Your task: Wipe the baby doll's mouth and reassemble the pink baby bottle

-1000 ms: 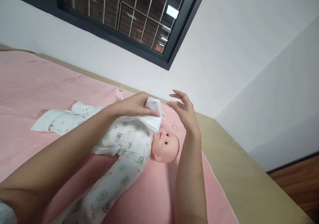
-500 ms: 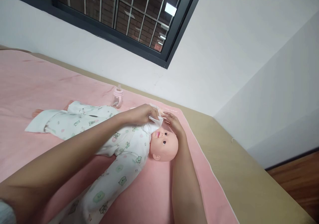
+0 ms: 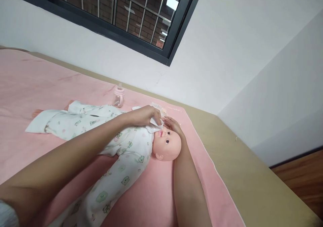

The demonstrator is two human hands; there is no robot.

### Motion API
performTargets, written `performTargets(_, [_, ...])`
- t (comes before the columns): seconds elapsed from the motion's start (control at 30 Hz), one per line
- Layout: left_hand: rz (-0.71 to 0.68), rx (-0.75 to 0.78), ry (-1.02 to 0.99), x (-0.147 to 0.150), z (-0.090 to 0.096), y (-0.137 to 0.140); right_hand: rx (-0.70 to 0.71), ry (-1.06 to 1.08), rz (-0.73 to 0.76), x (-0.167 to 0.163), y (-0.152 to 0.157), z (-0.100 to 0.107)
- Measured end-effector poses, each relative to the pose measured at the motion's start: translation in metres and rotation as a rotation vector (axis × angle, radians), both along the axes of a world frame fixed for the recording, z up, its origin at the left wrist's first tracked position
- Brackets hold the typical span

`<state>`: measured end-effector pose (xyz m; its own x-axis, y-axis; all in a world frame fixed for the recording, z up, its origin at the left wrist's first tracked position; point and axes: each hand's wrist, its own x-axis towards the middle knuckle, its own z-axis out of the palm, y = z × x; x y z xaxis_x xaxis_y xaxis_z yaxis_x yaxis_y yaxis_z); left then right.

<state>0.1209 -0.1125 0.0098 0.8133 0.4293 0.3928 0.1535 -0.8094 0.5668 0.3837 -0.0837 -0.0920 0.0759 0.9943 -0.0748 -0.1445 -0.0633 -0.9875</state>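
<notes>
A baby doll (image 3: 167,148) in white pyjamas (image 3: 136,149) with green bear prints lies on its back, its bald head to the right. My left hand (image 3: 150,115) is closed on a white tissue (image 3: 154,126), whose folded edge lies at the doll's cheek beside its mouth. My right hand (image 3: 174,124) curves round the far side of the doll's head with its fingers stretched out. The forearm rests along the crown. Part of the doll's chest is hidden behind my left forearm.
The doll lies on a pink blanket (image 3: 148,193) over a tan surface (image 3: 227,159). A pink-topped baby bottle (image 3: 119,96) stands behind the doll's legs. Beyond my hands lies a clear, printed packet (image 3: 157,106). A white wall (image 3: 202,59) with a barred window (image 3: 136,15) rises behind.
My left hand has brought the tissue slightly down against the doll's cheek. My right fingers have shifted a little closer to the head. The view has tilted slightly.
</notes>
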Motion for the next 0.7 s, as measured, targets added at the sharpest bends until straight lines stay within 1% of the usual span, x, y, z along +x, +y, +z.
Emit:
performTargets(0.2, [-0.015, -0.009, 0.073, -0.0047, 0.0057, -0.0012, -0.002, -0.008, -0.016, 0.0029, 0.0044, -0.0029])
performTargets(0.4, [-0.034, -0.038, 0.081, -0.0067, 0.0057, 0.0006, 0.008, 0.015, -0.013, 0.0009, 0.0023, -0.0023])
performTargets(0.6, [-0.038, -0.053, 0.099, -0.0070, 0.0077, -0.0022, 0.074, 0.094, -0.009, -0.0055, -0.0045, -0.0004])
performTargets(0.7, [-0.068, -0.053, 0.102, -0.0073, 0.0092, -0.0042, 0.055, 0.069, -0.001, -0.0018, -0.0014, -0.0028])
